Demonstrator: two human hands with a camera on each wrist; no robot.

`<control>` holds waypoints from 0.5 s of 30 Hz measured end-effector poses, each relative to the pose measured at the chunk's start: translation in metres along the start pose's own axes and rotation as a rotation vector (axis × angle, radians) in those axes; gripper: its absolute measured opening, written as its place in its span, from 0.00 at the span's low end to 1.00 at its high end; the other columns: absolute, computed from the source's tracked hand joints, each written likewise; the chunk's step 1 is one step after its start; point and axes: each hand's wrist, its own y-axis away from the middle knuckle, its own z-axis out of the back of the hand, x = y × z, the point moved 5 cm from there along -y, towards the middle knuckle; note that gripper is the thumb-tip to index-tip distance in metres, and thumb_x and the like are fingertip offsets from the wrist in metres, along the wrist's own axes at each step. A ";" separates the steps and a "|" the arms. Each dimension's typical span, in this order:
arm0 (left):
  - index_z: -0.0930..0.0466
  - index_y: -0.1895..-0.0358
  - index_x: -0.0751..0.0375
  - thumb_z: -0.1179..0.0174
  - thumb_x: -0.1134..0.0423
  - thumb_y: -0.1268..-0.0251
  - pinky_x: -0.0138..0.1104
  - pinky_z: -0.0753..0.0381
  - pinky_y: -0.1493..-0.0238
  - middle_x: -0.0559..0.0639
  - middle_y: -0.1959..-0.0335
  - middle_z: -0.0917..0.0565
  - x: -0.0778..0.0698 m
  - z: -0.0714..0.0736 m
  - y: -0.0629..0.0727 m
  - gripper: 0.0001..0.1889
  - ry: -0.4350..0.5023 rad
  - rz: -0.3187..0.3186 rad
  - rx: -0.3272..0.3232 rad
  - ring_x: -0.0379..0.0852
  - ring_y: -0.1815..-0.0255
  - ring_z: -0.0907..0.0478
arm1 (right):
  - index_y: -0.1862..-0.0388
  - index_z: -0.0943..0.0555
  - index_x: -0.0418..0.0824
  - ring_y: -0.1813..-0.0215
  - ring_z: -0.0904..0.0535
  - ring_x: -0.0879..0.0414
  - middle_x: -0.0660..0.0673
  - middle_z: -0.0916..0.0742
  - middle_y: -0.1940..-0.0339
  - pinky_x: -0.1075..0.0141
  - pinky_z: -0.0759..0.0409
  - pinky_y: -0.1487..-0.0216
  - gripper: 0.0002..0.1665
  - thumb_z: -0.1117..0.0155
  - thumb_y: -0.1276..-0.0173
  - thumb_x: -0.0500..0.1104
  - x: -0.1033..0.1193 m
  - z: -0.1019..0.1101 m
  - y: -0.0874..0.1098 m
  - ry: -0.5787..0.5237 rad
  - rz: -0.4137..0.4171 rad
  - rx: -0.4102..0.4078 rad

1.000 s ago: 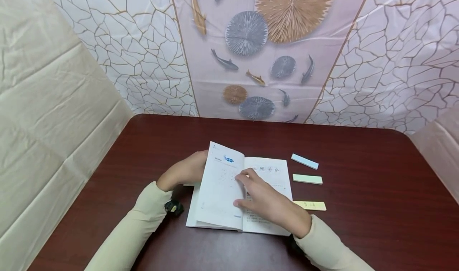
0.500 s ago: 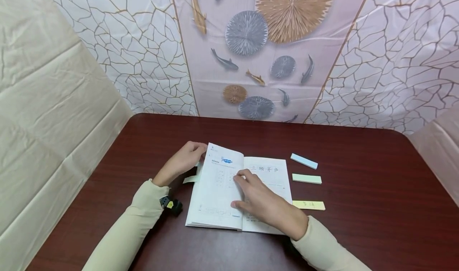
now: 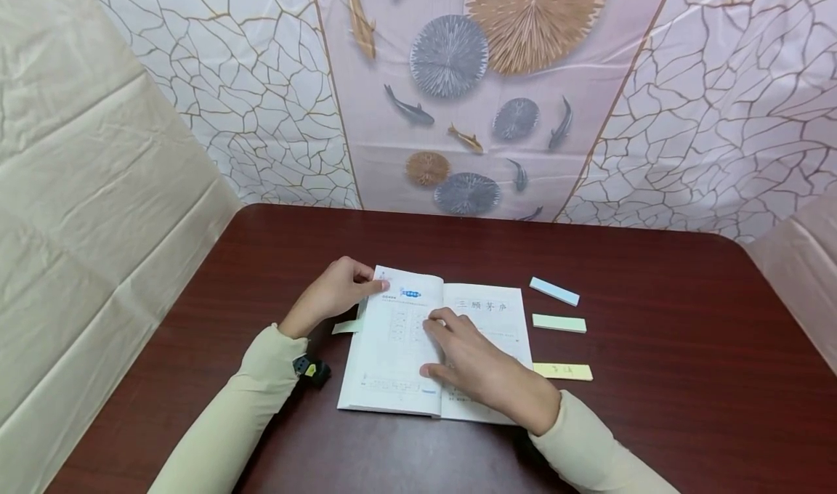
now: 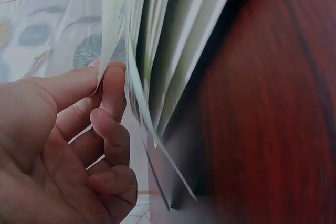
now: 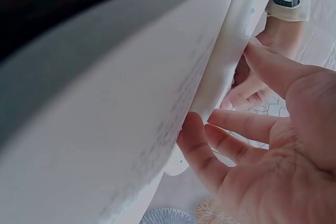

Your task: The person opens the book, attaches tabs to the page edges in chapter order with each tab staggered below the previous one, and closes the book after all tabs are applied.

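Observation:
An open book [image 3: 399,367] with printed pages lies on the table, its right page partly hidden by my right hand [image 3: 480,356]. That hand rests over the book near the fold, fingertips and thumb on the pages. At the upper left corner my left hand [image 3: 336,290] pinches a page [image 4: 111,24] between thumb and index finger, the thumb on top. In the left wrist view the other pages fan apart beside those fingers. A pale green paper tab [image 3: 346,327] sticks out from the book's left edge. The right wrist view shows my right fingertips [image 5: 193,121] against the paper near the fold.
Right of the book lie a blue strip of sticky notes [image 3: 554,290], a green strip [image 3: 559,323] and a yellow strip [image 3: 564,371] with handwriting, close to the book's edge. The dark red table [image 3: 686,349] meets a patterned cloth backdrop [image 3: 261,102].
My left hand has come out from behind the raised left page to its upper corner, thumb now on top. That page has come down flatter. The right hand has barely moved.

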 end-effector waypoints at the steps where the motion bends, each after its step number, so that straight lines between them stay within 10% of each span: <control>1: 0.09 0.69 0.54 0.32 0.54 0.25 0.33 0.43 0.77 0.43 0.82 0.24 0.001 0.000 0.000 0.13 -0.011 0.003 0.000 0.40 0.81 0.41 | 0.30 0.25 0.27 0.34 0.24 0.40 0.35 0.24 0.30 0.51 0.23 0.33 0.37 0.22 0.31 0.43 0.000 0.000 0.000 0.000 0.003 0.003; 7: 0.15 0.73 0.56 0.30 0.56 0.28 0.34 0.37 0.74 0.42 0.81 0.29 0.002 0.006 0.000 0.14 -0.084 -0.014 -0.061 0.41 0.78 0.36 | 0.31 0.24 0.27 0.37 0.24 0.39 0.35 0.24 0.30 0.50 0.23 0.35 0.35 0.24 0.30 0.43 0.002 -0.001 0.000 0.015 0.030 0.017; 15: 0.16 0.48 0.63 0.30 0.59 0.28 0.40 0.20 0.60 0.53 0.60 0.14 -0.007 0.022 0.003 0.13 -0.079 -0.043 -0.129 0.49 0.62 0.20 | 0.31 0.24 0.28 0.38 0.26 0.39 0.36 0.24 0.31 0.49 0.23 0.35 0.33 0.26 0.28 0.44 0.003 -0.002 0.000 0.059 0.035 0.039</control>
